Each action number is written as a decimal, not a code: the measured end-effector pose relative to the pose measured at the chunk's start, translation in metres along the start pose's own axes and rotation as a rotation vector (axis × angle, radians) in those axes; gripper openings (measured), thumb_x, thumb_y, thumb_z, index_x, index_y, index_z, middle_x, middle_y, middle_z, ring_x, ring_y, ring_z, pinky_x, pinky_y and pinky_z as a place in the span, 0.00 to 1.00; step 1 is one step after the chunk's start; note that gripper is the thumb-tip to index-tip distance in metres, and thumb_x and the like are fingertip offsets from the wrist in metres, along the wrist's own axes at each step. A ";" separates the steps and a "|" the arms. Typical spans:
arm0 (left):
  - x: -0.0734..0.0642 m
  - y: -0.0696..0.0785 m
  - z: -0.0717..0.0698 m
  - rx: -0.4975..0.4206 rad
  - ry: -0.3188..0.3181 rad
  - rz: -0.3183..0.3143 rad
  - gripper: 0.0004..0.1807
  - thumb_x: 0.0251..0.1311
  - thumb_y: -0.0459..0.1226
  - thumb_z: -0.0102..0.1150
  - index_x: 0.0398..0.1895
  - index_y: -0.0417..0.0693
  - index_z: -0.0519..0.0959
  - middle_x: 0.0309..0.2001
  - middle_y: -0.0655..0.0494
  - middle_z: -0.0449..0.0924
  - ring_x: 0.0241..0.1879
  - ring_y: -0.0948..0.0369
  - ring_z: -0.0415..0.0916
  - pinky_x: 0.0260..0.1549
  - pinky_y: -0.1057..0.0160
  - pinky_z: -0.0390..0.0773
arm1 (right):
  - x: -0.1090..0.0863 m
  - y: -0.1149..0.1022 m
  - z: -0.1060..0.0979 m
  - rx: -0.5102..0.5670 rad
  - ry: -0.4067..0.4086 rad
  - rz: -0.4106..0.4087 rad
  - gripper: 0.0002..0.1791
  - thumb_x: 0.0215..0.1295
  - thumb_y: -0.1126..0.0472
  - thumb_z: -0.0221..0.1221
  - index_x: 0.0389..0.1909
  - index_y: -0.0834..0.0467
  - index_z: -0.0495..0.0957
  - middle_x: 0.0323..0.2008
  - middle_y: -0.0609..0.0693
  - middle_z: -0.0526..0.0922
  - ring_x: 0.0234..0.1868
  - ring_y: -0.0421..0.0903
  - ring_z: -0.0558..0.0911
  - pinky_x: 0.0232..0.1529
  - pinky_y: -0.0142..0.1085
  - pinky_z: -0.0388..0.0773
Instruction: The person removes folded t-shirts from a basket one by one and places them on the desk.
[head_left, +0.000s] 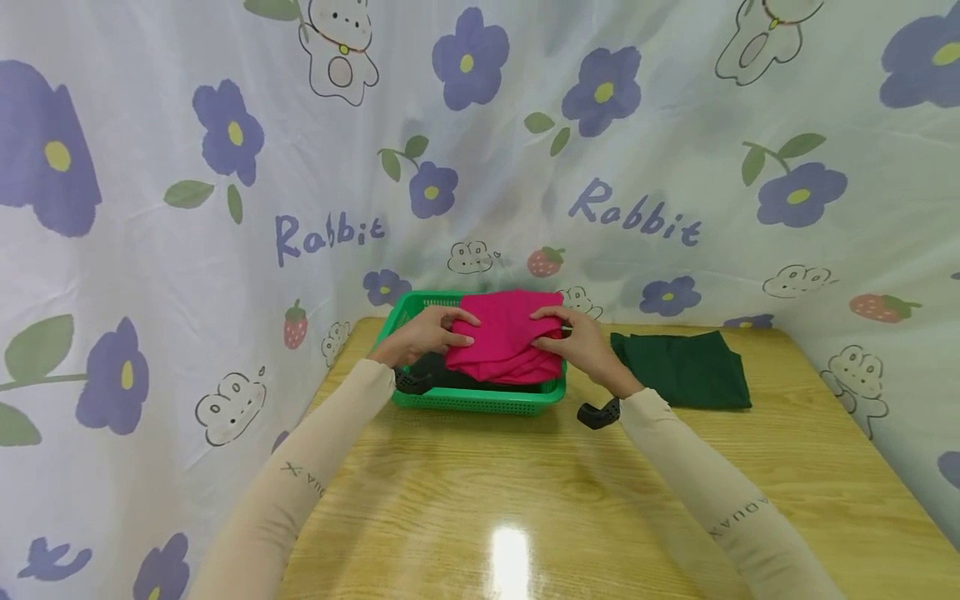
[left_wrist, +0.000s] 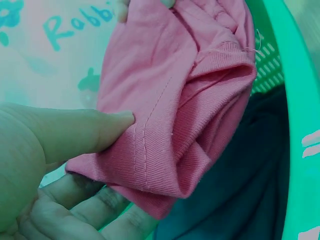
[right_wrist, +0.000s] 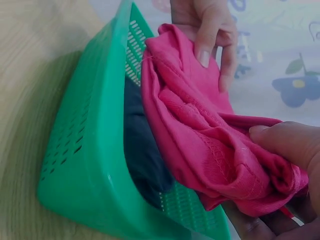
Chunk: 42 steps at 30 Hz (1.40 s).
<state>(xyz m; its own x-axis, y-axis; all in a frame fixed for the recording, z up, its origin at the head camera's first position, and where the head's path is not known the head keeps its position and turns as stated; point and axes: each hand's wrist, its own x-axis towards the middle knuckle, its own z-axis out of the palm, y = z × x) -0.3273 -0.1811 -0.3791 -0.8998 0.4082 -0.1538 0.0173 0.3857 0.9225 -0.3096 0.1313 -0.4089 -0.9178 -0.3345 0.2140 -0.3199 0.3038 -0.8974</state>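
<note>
A folded bright pink garment (head_left: 506,337) with stitched hems is held up over the green plastic basket (head_left: 480,402). My left hand (head_left: 427,332) pinches its left end, thumb on top and fingers beneath, as the left wrist view shows. At the opposite end my right hand (head_left: 581,342) grips the folded layers the same way; in the right wrist view the thumb (right_wrist: 285,142) presses on the cloth from above. Inside the basket, under the pink garment, lies a dark cloth (right_wrist: 142,140), partly hidden.
To the right of the basket, a dark green folded cloth (head_left: 686,368) lies on the wooden table (head_left: 450,500). Behind the table hangs a white curtain (head_left: 510,158) printed with flowers and rabbits. A black wrist device (head_left: 598,414) sits below the right wrist.
</note>
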 end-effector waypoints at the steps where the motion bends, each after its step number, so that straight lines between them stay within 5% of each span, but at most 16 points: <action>1: 0.000 0.001 0.002 -0.004 -0.001 0.000 0.19 0.67 0.33 0.68 0.60 0.48 0.82 0.35 0.48 0.72 0.29 0.58 0.71 0.31 0.63 0.79 | -0.002 0.000 -0.002 0.007 -0.005 0.006 0.22 0.66 0.58 0.71 0.60 0.49 0.82 0.58 0.53 0.78 0.49 0.53 0.84 0.37 0.39 0.82; 10: 0.000 0.011 0.022 -0.015 -0.017 0.011 0.19 0.67 0.34 0.68 0.60 0.50 0.82 0.42 0.46 0.77 0.31 0.58 0.74 0.33 0.60 0.80 | -0.020 0.000 -0.019 -0.037 0.007 0.022 0.22 0.65 0.55 0.72 0.59 0.44 0.81 0.57 0.51 0.79 0.53 0.54 0.84 0.40 0.39 0.83; 27: 0.009 0.020 0.054 0.021 -0.087 0.063 0.18 0.67 0.35 0.68 0.59 0.50 0.82 0.43 0.47 0.83 0.35 0.57 0.77 0.36 0.60 0.81 | -0.050 0.008 -0.047 -0.083 0.037 0.049 0.23 0.65 0.55 0.72 0.60 0.46 0.81 0.50 0.54 0.82 0.39 0.52 0.83 0.29 0.35 0.74; 42: 0.019 0.026 0.085 0.075 -0.148 0.107 0.19 0.65 0.39 0.71 0.59 0.54 0.83 0.35 0.48 0.83 0.36 0.55 0.80 0.42 0.56 0.83 | -0.077 0.019 -0.073 -0.109 0.072 0.074 0.24 0.63 0.55 0.73 0.61 0.47 0.81 0.58 0.55 0.80 0.44 0.50 0.86 0.34 0.36 0.81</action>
<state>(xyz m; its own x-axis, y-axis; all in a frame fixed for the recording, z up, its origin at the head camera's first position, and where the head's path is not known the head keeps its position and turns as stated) -0.3073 -0.0931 -0.3879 -0.8176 0.5648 -0.1119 0.1464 0.3918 0.9083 -0.2626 0.2281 -0.4141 -0.9532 -0.2438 0.1790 -0.2704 0.4217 -0.8655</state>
